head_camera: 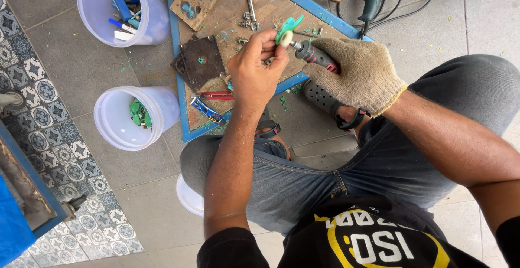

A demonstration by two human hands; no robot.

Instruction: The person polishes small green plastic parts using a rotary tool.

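We sat over the work with both forearms reaching away from us, elbows bent. Our bare left hand (259, 67) was curled, its fingertips pinching a small green plastic piece (288, 28) held up above the blue-edged wooden board (233, 13). Our right hand (357, 72), in a knitted beige glove, was wrapped tight around a slim rotary tool (313, 54), whose pale tip met the green piece. To the left, a white bucket (116, 130) on the floor held more green pieces; a second bucket (97, 13) stood farther off. A spanner (249, 0) lay on the board's far part.
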